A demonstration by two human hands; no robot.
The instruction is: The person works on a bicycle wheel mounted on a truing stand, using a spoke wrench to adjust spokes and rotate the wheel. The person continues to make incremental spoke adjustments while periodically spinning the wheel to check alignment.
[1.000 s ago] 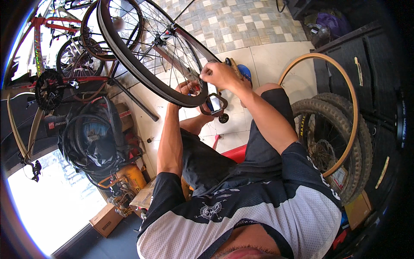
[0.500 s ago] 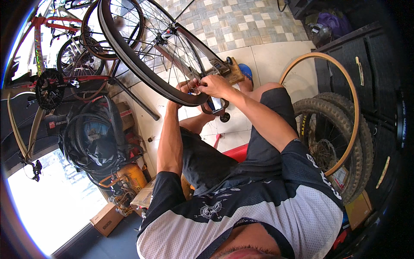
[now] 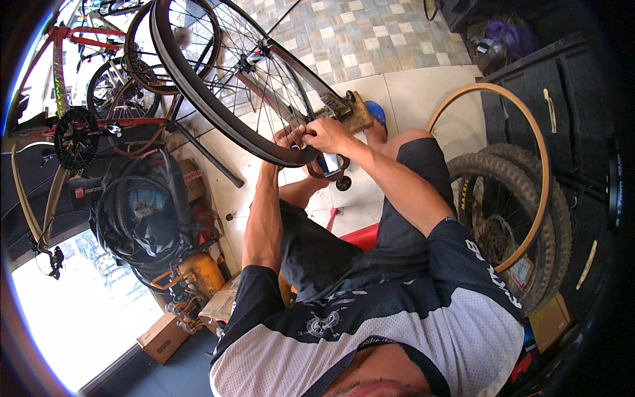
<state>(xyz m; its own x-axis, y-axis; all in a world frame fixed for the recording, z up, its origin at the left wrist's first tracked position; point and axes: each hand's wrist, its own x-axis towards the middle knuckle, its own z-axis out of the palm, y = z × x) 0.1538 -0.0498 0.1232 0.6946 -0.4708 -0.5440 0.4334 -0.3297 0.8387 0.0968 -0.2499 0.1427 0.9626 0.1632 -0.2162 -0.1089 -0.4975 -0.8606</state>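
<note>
A spoked bicycle wheel with a deep dark rim is mounted in a metal truing stand in front of me. The stand rests on a wooden block. At the rim's near end, my left hand reaches in among the spokes with its fingers closed. My right hand is beside it, thumb and fingers pinched together at the rim's inner side. The two hands nearly touch. Something small and dark shows at the right fingertips, too small to name; what the left fingers hold is hidden.
A tan hoop-shaped rim and knobby tyres lean against dark drawers at right. A red bike frame, a bundle of black tyres, an orange machine and a cardboard box stand at left.
Both hands stay at the near end of the rim, with small shifts of the fingers; the right hand sits slightly lower. The wheel remains in the stand.
</note>
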